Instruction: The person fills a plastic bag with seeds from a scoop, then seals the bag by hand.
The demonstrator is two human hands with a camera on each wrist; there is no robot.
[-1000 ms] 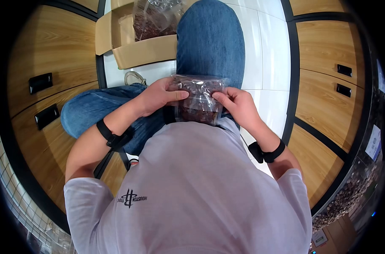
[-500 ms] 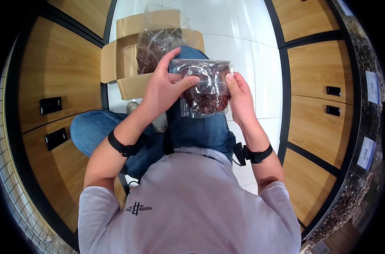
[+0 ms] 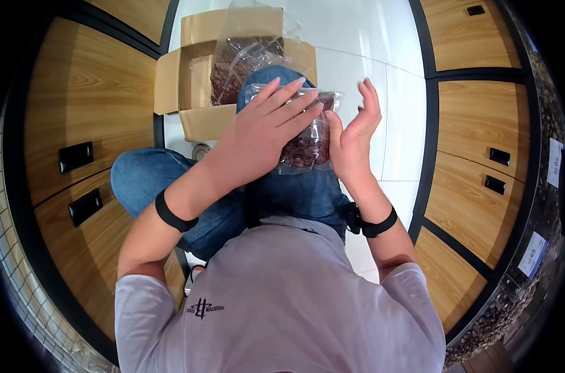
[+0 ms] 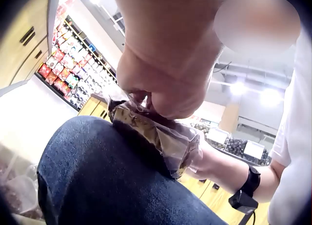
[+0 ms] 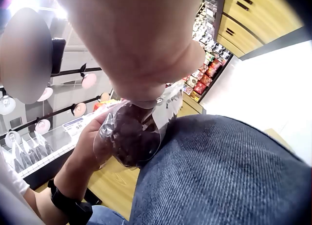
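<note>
A clear plastic bag of dark reddish-brown dried pieces [image 3: 307,149] rests on the raised denim knee, its top toward the far side. My left hand [image 3: 257,127] lies over the bag's left and upper part, fingers straight and slanting across the plastic, hiding much of it. At the other edge, my right hand [image 3: 355,137] stands with its thumb against the bag's side and its fingers raised away from it. The left wrist view shows the pouch [image 4: 170,142] from below, against the thigh; the right wrist view shows its bulging, filled end [image 5: 134,137].
Beyond the knee, an open cardboard box [image 3: 195,124] holds a large clear bag of similar dark pieces [image 3: 232,68]. Wooden cabinets [image 3: 102,118] with black handles line both sides of the white tiled floor [image 3: 400,124]. Bulk goods with price tags [image 3: 534,255] run along the right.
The bag moved from the lap out onto the knee. My left hand went from pinching its edge to lying flat across it. My right fingers came off the bag and straightened.
</note>
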